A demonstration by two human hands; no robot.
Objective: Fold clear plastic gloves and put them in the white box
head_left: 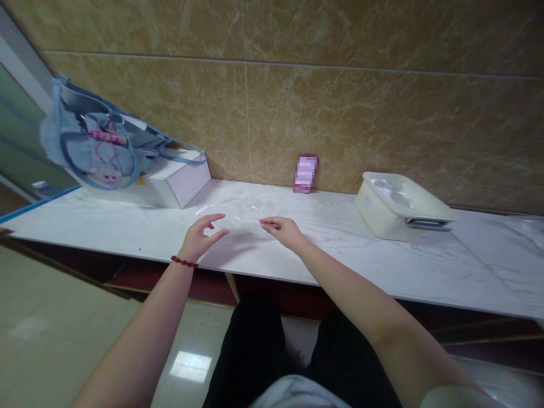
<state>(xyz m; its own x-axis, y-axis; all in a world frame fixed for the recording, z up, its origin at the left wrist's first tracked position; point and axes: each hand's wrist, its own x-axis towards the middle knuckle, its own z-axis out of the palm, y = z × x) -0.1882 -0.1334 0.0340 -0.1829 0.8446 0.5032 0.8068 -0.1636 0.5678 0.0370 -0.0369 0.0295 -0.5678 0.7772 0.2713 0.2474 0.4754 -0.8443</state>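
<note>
Clear, see-through plastic pieces (246, 208) lie on the white wood-grain counter (340, 266), just beyond my hands; their outlines are faint. My left hand (205, 233), with a dark red bead bracelet at the wrist, is above the counter with thumb and fingers apart and nothing between them. To its right, my right hand (280, 228) has its thumb and fingertips pinched together near the plastic pieces. Whatever those fingertips hold, if anything, is too small or too clear to make out.
A light blue bag (93, 141) rests on a white box (165, 184) at the left. A phone (305, 173) leans against the tiled wall. On the right stands a cream bin (378, 215) holding clear plastic. More clear plastic (529, 226) lies at the far right.
</note>
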